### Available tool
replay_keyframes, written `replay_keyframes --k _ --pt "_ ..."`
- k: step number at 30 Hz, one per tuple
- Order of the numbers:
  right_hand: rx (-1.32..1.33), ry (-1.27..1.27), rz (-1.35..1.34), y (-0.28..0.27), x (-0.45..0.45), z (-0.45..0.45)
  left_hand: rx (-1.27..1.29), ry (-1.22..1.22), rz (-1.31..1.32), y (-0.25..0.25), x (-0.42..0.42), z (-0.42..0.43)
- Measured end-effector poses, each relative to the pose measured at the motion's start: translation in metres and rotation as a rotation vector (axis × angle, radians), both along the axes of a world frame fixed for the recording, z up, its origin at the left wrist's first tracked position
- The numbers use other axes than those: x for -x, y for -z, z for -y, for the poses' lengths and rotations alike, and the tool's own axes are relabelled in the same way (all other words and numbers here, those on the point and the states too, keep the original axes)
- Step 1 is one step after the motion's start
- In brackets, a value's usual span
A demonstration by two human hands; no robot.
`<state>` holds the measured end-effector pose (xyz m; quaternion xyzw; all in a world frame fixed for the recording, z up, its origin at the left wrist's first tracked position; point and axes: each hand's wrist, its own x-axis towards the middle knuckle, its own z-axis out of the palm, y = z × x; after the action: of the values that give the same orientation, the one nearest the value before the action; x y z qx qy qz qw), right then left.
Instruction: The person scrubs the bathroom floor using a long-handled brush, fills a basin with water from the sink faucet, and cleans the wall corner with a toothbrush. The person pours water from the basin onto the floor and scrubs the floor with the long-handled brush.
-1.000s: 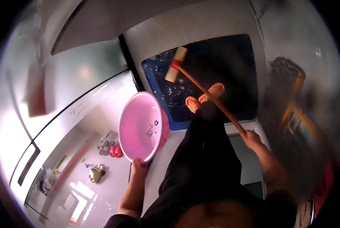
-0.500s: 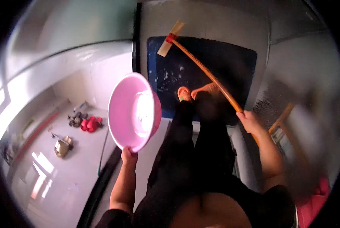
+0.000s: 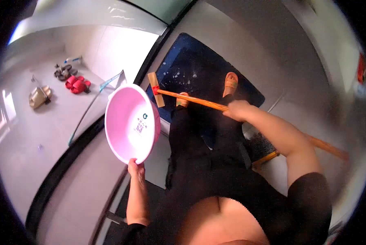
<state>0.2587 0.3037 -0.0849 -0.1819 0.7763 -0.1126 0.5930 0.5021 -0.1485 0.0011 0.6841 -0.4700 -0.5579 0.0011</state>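
Note:
A pink plastic basin (image 3: 127, 126) is held up by its rim in my left hand (image 3: 136, 166), its open side facing up and to the left. My right hand (image 3: 238, 111) is wrapped round the orange wooden handle of a long tool (image 3: 195, 99). A flat, pale crosspiece with a red joint forms the tool's far end, just right of the basin's upper part. The handle's other end passes under my right forearm and sticks out beyond it.
Orange slippers (image 3: 230, 81) are on my feet at a dark blue mat (image 3: 199, 61). Red slippers (image 3: 78, 85), beige slippers (image 3: 40, 97) and a thin blue-green pole (image 3: 85, 113) are on the left floor, past a black threshold (image 3: 64, 163). A dark brush-like thing (image 3: 261, 147) lies at the right.
The view has turned. The tool's head has swung down and left, close to the basin, and its handle lies flatter. One foot has stepped apart from the other. Both hands keep their holds.

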Motion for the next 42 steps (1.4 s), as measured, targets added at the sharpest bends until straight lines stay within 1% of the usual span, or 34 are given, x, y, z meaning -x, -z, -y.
replay_keyframes --k 1,2,4,6,7,8,10,11,13,14,15,16,17,18,19,20,21,22,23,24,25,27,28,29,30,31,34,35,36,37,39,40,41,42 --pt "-0.012 -0.056 0.051 -0.016 0.033 0.012 0.006 -0.099 -0.006 -0.017 0.001 -0.021" --pt "-0.018 -0.109 0.081 -0.022 0.048 0.026 0.027 -0.333 -0.048 -0.042 0.017 -0.063" --pt "0.012 -0.251 0.021 -0.012 0.068 0.040 0.056 -0.417 -0.056 -0.054 0.006 -0.107" --pt "-0.013 -0.383 0.097 0.047 0.060 0.047 0.055 -0.532 -0.104 -0.051 -0.024 -0.148" --pt "-0.004 -0.416 0.064 0.014 0.072 0.055 0.070 -0.559 -0.126 -0.052 -0.036 -0.167" --pt "0.032 -0.417 -0.007 0.008 0.067 0.058 0.034 -0.598 -0.126 -0.047 -0.060 -0.178" --pt "0.058 -0.546 -0.008 -0.004 0.084 0.069 0.030 -0.695 -0.082 -0.050 -0.078 -0.213" --pt "0.056 -0.573 -0.009 0.005 0.084 0.074 0.023 -0.729 -0.086 -0.048 -0.080 -0.232" --pt "0.116 -0.902 -0.100 0.026 0.087 0.086 0.018 -0.821 -0.114 -0.051 -0.060 -0.271" --pt "0.115 -0.930 -0.098 0.031 0.096 0.088 0.015 -0.912 -0.132 -0.043 -0.064 -0.287" --pt "0.137 -0.950 -0.211 0.025 0.097 0.097 -0.031 -0.952 -0.164 -0.022 -0.093 -0.293" --pt "0.168 -0.967 -0.324 0.021 0.103 0.097 -0.070 -0.992 -0.196 -0.012 -0.100 -0.306" --pt "0.098 -1.107 -0.335 0.024 0.115 0.100 -0.056 -0.989 -0.206 -0.003 -0.104 -0.321" --pt "0.175 -1.038 -0.327 0.039 0.130 0.094 -0.058 -1.013 -0.205 0.004 -0.105 -0.331" --pt "0.183 -1.055 -0.372 0.045 0.154 0.083 -0.028 -0.927 -0.099 0.009 -0.102 -0.347" --pt "0.166 -1.084 -0.427 0.055 0.181 0.067 -0.045 -0.992 -0.111 0.006 -0.086 -0.364" --pt "0.205 -1.024 -0.441 0.037 0.212 0.048 -0.059 -1.059 -0.122 0.004 -0.070 -0.382" --pt "-0.045 -0.866 -0.338 0.010 0.216 0.058 -0.074 -1.082 -0.128 0.002 -0.070 -0.378" --pt "0.017 -0.964 -0.478 0.003 0.229 0.038 -0.064 -1.086 -0.130 0.001 -0.071 -0.377" --pt "-0.118 -0.946 -0.524 -0.026 0.233 0.032 -0.048 -1.087 -0.131 0.002 -0.076 -0.374" --pt "-0.147 -0.906 -0.544 -0.046 0.236 0.019 -0.102 -1.090 -0.160 0.011 -0.100 -0.374" --pt "-0.319 -0.921 -0.555 -0.096 0.226 0.011 -0.123 -1.100 -0.207 0.023 -0.132 -0.372" --pt "-0.406 -0.930 -0.568 -0.109 0.223 0.003 -0.137 -1.098 -0.243 0.026 -0.141 -0.370" --pt "-0.426 -1.004 -0.523 -0.063 0.334 -0.033 -0.082 -1.165 -0.187 0.028 -0.044 -0.427" --pt "-0.422 -1.039 -0.563 -0.080 0.380 -0.075 -0.100 -1.179 -0.183 0.009 -0.014 -0.455" --pt "-0.416 -1.062 -0.610 -0.078 0.396 -0.090 -0.115 -1.182 -0.190 0.013 -0.012 -0.456" --pt "-0.399 -1.107 -0.594 -0.096 0.405 -0.100 -0.124 -1.129 -0.177 0.033 -0.023 -0.457" --pt "-0.422 -1.101 -0.616 -0.099 0.400 -0.100 -0.073 -1.110 -0.201 0.044 -0.027 -0.450" --pt "-0.375 -1.048 -0.640 -0.101 0.381 -0.091 -0.020 -1.090 -0.227 0.045 -0.023 -0.434" --pt "-0.336 -0.985 -0.665 -0.104 0.362 -0.087 -0.043 -0.974 -0.076 0.036 -0.010 -0.409" --pt "-0.287 -0.761 -0.596 -0.114 0.338 -0.079 0.041 -0.871 -0.219 0.046 0.004 -0.376" --pt "-0.222 -0.684 -0.601 -0.115 0.319 -0.075 0.041 -0.795 -0.304 0.044 0.023 -0.359" --pt "-0.278 -0.711 -0.549 -0.094 0.311 -0.072 0.008 -0.734 -0.408 0.039 0.039 -0.342" --pt "-0.269 -0.798 -0.573 -0.086 0.295 -0.066 -0.040 -0.652 -0.426 0.028 0.065 -0.324"
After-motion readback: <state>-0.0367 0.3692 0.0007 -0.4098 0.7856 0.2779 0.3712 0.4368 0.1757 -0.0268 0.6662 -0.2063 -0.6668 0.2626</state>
